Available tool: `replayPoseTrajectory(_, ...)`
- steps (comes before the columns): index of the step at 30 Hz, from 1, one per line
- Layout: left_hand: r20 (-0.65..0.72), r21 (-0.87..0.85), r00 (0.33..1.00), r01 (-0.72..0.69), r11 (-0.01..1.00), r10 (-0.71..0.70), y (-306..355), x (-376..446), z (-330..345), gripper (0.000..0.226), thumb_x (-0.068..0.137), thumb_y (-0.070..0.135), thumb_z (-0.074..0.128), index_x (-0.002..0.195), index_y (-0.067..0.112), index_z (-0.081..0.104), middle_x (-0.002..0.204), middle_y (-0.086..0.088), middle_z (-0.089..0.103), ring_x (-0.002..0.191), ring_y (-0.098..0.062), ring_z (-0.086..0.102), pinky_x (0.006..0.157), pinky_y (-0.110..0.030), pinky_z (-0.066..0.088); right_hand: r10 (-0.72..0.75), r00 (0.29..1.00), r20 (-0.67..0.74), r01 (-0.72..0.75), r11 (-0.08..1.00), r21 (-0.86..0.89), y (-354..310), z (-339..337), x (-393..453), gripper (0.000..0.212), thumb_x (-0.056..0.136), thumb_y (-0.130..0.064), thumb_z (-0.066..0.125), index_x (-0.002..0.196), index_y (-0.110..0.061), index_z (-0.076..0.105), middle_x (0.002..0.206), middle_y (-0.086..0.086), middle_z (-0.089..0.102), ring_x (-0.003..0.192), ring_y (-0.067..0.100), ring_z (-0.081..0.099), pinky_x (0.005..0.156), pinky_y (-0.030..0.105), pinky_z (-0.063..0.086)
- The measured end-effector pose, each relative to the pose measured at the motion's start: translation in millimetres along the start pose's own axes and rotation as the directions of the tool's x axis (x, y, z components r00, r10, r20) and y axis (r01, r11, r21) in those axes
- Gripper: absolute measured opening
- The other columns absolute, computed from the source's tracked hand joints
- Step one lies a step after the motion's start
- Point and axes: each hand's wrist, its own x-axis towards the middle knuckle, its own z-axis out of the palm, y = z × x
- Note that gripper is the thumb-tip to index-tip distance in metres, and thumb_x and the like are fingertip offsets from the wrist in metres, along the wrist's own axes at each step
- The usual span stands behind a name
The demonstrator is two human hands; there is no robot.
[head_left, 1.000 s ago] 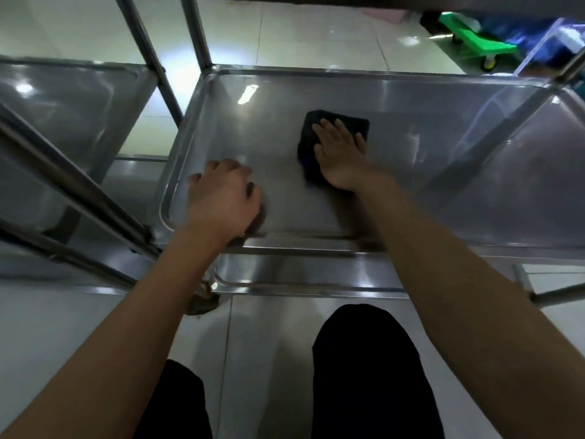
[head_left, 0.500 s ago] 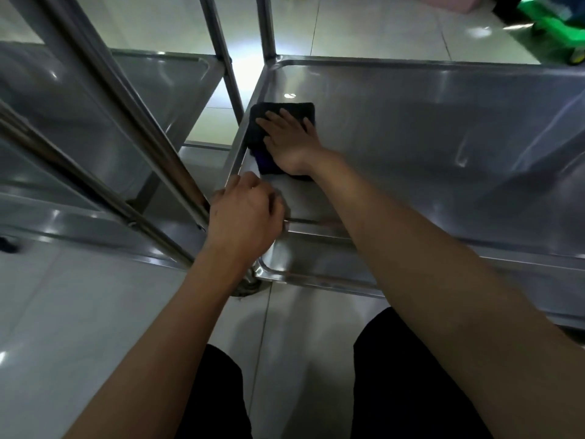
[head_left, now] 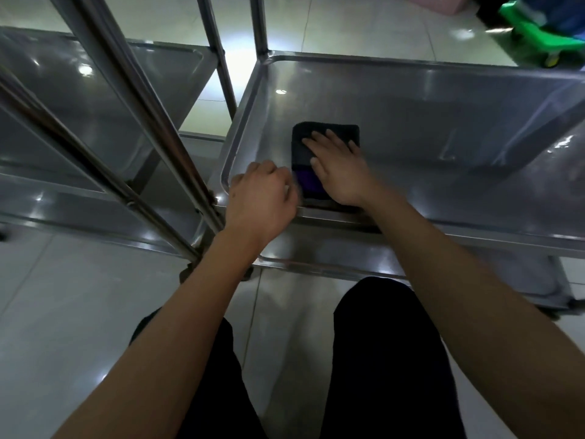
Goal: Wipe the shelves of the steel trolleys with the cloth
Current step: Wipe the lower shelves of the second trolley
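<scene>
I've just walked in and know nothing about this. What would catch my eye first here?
Probably the right hand pressing flat on a dark folded cloth near the left end of a shiny steel trolley shelf. Beside it, the left hand curls over the shelf's near rim. A bright green cart stands far right.

Bare forearms, no sleeves, black trousers (head_left: 386, 359) on both legs
</scene>
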Motion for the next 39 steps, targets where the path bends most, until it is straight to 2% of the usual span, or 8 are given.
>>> replayPoseTrajectory(6, 0.127, -0.083, 0.98, -0.146, 0.986, 0.156, 58.3, 13.7, 12.0, 0.028, 0.097, 0.032, 0.052, 0.113, 0.016, 0.068, 0.113, -0.007, 0.062, 0.109, -0.027, 0.055, 0.088, -0.043, 0.047, 0.118, 0.991, -0.065, -0.118, 0.993, 0.009, 54.9, -15.6, -58.0, 0.049, 0.107, -0.03, 0.028, 0.156, -0.025, 0.025, 0.165, -0.002, 0.018, 0.153, 0.02, 0.01, 0.12, 0.052, 0.01)
replayPoseTrajectory(15, 0.196, -0.185, 0.939, -0.248, 0.951, 0.283, 133.6, 17.1, 38.0, 0.02, 0.097, 0.035, 0.05, 0.08, 0.025, 0.051, 0.095, 0.0, 0.053, 0.104, -0.027, 0.055, 0.081, -0.037, 0.037, 0.342, 0.922, -0.179, -0.351, 0.936, -0.021, 125.6, -32.8, -139.9, 0.049, 0.109, -0.028, 0.027, 0.157, -0.025, 0.024, 0.165, -0.003, 0.019, 0.153, 0.017, 0.01, 0.121, 0.044, 0.009)
replayPoseTrajectory(18, 0.191, -0.163, 0.936, -0.266, 0.95, 0.295, 140.2, 16.8, 49.4, 0.024, 0.098, 0.034, 0.048, 0.096, 0.022, 0.068, 0.108, -0.001, 0.059, 0.11, -0.024, 0.054, 0.09, -0.039, 0.039, 0.357, 0.913, -0.198, -0.371, 0.928, -0.038, 124.6, -32.0, -142.6, 0.049, 0.108, -0.028, 0.028, 0.157, -0.026, 0.025, 0.165, -0.003, 0.02, 0.153, 0.017, 0.011, 0.121, 0.042, 0.009)
replayPoseTrajectory(22, 0.179, -0.22, 0.933, -0.272, 0.937, 0.313, 134.3, 17.6, 55.3, 0.029, 0.097, 0.036, 0.048, 0.109, 0.022, 0.072, 0.12, -0.002, 0.058, 0.113, -0.024, 0.053, 0.099, -0.043, 0.041, 0.386, 0.907, -0.171, -0.396, 0.918, -0.033, 120.0, -33.4, -139.1, 0.05, 0.107, -0.028, 0.031, 0.157, -0.025, 0.026, 0.165, -0.003, 0.02, 0.153, 0.017, 0.01, 0.121, 0.045, 0.008)
replayPoseTrajectory(28, 0.091, -0.288, 0.929, -0.319, 0.903, 0.358, 118.9, 9.3, 60.7, 0.029, 0.098, 0.039, 0.048, 0.109, 0.025, 0.07, 0.12, 0.002, 0.057, 0.115, -0.021, 0.053, 0.11, -0.043, 0.032, 0.504, 0.851, -0.15, -0.493, 0.864, 0.103, 99.0, -44.4, -126.6, 0.049, 0.096, -0.024, 0.043, 0.145, -0.019, 0.046, 0.16, 0.004, 0.033, 0.149, 0.025, 0.025, 0.121, 0.05, 0.018)
replayPoseTrajectory(32, 0.077, -0.318, 0.926, -0.328, 0.89, 0.369, 114.4, 7.9, 63.0, 0.029, 0.099, 0.042, 0.047, 0.11, 0.025, 0.068, 0.119, 0.002, 0.057, 0.115, -0.019, 0.052, 0.112, -0.044, 0.029, 0.537, 0.825, -0.177, -0.513, 0.842, 0.167, 75.3, -41.4, -118.1, 0.056, 0.086, -0.029, 0.034, 0.137, -0.015, 0.054, 0.156, 0.004, 0.04, 0.147, 0.021, 0.03, 0.118, 0.04, 0.016)
replayPoseTrajectory(34, 0.095, -0.331, 0.926, -0.317, 0.889, 0.365, 112.9, 12.4, 62.4, 0.03, 0.098, 0.042, 0.047, 0.11, 0.025, 0.068, 0.119, 0.0, 0.058, 0.116, -0.02, 0.053, 0.112, -0.045, 0.03, 0.539, 0.82, -0.191, -0.516, 0.842, 0.157, 69.6, -39.1, -115.3, 0.054, 0.088, -0.027, 0.034, 0.137, -0.015, 0.054, 0.155, 0.003, 0.041, 0.147, 0.019, 0.029, 0.118, 0.037, 0.015)
replayPoseTrajectory(39, 0.127, -0.337, 0.913, -0.329, 0.882, 0.388, 113.8, 16.5, 64.1, 0.028, 0.098, 0.039, 0.048, 0.11, 0.024, 0.068, 0.122, -0.002, 0.058, 0.119, -0.024, 0.053, 0.113, -0.049, 0.029, 0.525, 0.812, -0.254, -0.506, 0.851, 0.142, 71.5, -38.4, -115.5, 0.041, 0.093, -0.013, 0.045, 0.131, -0.01, 0.059, 0.149, 0.007, 0.048, 0.135, 0.024, 0.044, 0.115, 0.039, 0.03)
